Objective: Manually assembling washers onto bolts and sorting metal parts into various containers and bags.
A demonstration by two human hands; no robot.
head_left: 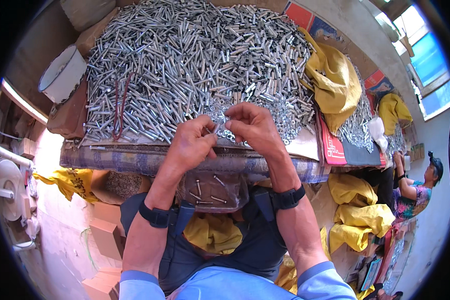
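Note:
My left hand (191, 142) is closed at the near edge of the table, with a short silver bolt (216, 128) pinched between thumb and fingers. Close on its right, my right hand (257, 129) has its fingertips pinched together by the bolt's upper end; whatever small piece they hold is hidden. Around and beyond both hands spreads a wide heap of silver bolts and metal sleeves (185, 65). Small loose nuts and washers (288, 125) lie beside my right hand. Below the table edge, a plastic-lined tray (240, 194) between my knees holds several assembled bolts.
A white enamel basin (64, 72) stands left of the heap. A yellow sack (335, 75) lies at its right, with more yellow sacks (362, 225) below. Cardboard boxes (106, 235) stand on the floor at left. Another person (412, 192) works farther along the table at right.

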